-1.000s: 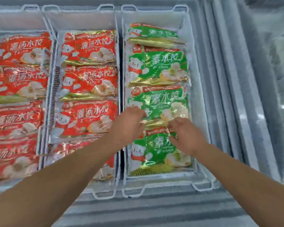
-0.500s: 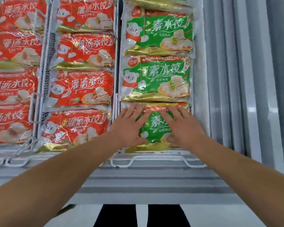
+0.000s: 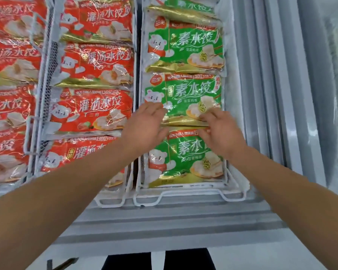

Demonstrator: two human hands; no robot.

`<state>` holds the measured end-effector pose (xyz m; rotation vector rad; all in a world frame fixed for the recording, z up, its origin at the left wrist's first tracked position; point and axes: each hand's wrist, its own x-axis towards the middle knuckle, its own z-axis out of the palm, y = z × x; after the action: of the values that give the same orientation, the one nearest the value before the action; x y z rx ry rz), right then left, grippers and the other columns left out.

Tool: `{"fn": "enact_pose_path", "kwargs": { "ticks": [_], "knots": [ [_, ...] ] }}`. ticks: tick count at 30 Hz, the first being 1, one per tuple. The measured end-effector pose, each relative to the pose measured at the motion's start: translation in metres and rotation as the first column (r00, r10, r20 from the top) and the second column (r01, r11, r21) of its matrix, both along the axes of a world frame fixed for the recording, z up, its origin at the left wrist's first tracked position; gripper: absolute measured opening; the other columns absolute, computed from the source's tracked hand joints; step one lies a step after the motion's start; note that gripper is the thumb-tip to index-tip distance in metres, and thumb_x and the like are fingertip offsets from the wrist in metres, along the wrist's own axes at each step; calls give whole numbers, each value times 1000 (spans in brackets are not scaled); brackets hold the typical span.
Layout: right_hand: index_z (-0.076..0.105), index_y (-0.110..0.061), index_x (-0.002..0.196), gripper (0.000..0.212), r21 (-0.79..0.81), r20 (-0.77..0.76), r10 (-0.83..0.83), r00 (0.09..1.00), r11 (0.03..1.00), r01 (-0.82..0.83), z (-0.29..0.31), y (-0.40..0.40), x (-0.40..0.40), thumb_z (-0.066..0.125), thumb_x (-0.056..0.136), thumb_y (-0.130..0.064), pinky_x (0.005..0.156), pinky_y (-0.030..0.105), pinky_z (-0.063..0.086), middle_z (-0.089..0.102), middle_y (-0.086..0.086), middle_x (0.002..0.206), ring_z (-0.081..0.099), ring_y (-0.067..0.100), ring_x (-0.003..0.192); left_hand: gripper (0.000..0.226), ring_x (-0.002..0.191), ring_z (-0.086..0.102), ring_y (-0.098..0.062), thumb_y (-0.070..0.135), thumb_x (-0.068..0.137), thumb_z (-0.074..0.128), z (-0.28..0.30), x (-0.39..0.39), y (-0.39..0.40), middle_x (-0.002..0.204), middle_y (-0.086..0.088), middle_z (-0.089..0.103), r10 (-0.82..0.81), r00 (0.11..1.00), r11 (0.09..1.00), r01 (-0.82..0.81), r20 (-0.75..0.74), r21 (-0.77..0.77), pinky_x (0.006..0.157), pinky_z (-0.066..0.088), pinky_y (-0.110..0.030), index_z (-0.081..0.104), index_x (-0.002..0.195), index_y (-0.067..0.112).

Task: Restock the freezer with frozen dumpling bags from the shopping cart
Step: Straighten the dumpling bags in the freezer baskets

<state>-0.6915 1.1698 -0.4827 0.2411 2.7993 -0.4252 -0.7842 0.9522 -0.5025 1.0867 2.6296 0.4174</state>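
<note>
I'm looking straight down into the open freezer (image 3: 265, 117), both arms reaching in over its near edge. The left hand (image 3: 144, 125) sits at the left side of the right-hand wire basket (image 3: 185, 193), fingers loosely spread and extended, their tips touching the lower left corner of the middle green dumpling bag (image 3: 185, 94). The right hand (image 3: 220, 131) is just across from it, fingers reaching forward onto the gold lower edge of that same bag, near its right corner; I can't tell whether the fingertips pinch the edge or only press on it. Between the two hands the seam shows where the middle bag overlaps the nearest green dumpling bag (image 3: 185, 162), which lies flat at the front of the basket, just under both wrists. Beyond the hands, a farther green bag (image 3: 185, 47) lies in the same column, and one more peeks in at the top edge. To the left, the neighbouring basket (image 3: 109, 203) holds a column of red dumpling bags (image 3: 98, 108), with further red bags in the next compartment at far left. The left forearm crosses over the nearest red bag. At the bottom I see dark trouser legs (image 3: 158, 260) on a pale floor.
</note>
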Motion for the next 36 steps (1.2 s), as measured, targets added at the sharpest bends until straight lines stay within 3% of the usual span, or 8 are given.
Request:
{"fn": "enact_pose_path", "kwargs": {
  "ticks": [2, 6, 11, 19, 24, 28, 32, 36],
  "knots": [
    [45, -16, 144, 57, -4, -31, -23, 999, 1000, 22, -2, 12, -26, 62, 92, -30, 112, 47, 34, 34, 12, 153, 33, 38, 137, 75, 149, 16, -38, 44, 93, 58, -4, -27, 10, 162, -16, 20, 21, 998, 998, -18, 57, -55, 122, 19, -49, 28, 154, 11],
    [5, -26, 157, 107, 58, 225, 42, 974, 997, -56, -18, 33, -68, 76, 79, -47, 121, 49, 13, -6, 5, 165, 0, 32, 151, 109, 151, -10, -35, 68, 83, 58, -25, -68, 35, 165, -11, -14, -24, 990, 960, 61, 136, -272, 122, 10, -55, -9, 157, 23],
    [1, -27, 156, 116, 102, 235, 23, 972, 994, -48, -27, 37, -63, 80, 73, -49, 120, 51, 16, -5, 4, 164, 3, 36, 149, 116, 150, -21, -30, 79, 80, 50, -44, -63, 42, 160, -6, -31, -37, 991, 946, 77, 133, -314, 120, -1, -55, -24, 153, 27],
    [8, -26, 154, 108, 75, 212, 65, 975, 994, -83, -14, 44, -88, 67, 73, -67, 117, 52, 22, 10, 3, 159, 12, 33, 145, 116, 153, -4, -26, 85, 71, 52, -25, -74, 41, 166, -5, -4, 0, 995, 962, 26, 98, -271, 122, 1, -55, 2, 157, 24],
    [-8, -25, 156, 123, 74, 320, 102, 942, 988, -133, -20, 51, -104, 66, 70, -73, 120, 52, 16, -4, -1, 164, -4, 30, 150, 128, 153, -10, -25, 88, 70, 47, -27, -87, 57, 164, -2, -22, 7, 993, 929, 38, 120, -369, 123, 2, -54, -21, 154, 21],
    [17, -23, 155, 104, 43, 364, 159, 918, 981, -187, -10, 56, -117, 59, 75, -74, 115, 49, 28, 21, 2, 159, 20, 29, 145, 122, 153, 0, -26, 89, 71, 45, -16, -86, 55, 166, -2, -10, 23, 986, 901, 52, 167, -432, 122, 3, -55, -9, 157, 21],
    [61, -17, 119, 42, 15, 51, 105, 993, 994, -106, 12, 68, -152, 56, 92, -49, 78, 35, 51, 62, 5, 113, 58, 27, 105, 78, 133, 40, -29, 71, 85, 45, 13, -118, 69, 144, -7, 45, 100, 995, 980, -95, 21, -174, 113, 31, -48, 45, 142, 17],
    [59, -8, 122, 39, -56, -162, -153, 975, 988, 146, 24, 90, -211, 58, 93, -34, 80, 37, 49, 62, 15, 117, 61, 32, 100, 63, 117, 54, -30, 48, 93, 59, 35, -183, 95, 129, -14, 56, 513, 836, 831, -540, 194, 130, 93, 42, -34, 48, 137, 5]
  ]
}}
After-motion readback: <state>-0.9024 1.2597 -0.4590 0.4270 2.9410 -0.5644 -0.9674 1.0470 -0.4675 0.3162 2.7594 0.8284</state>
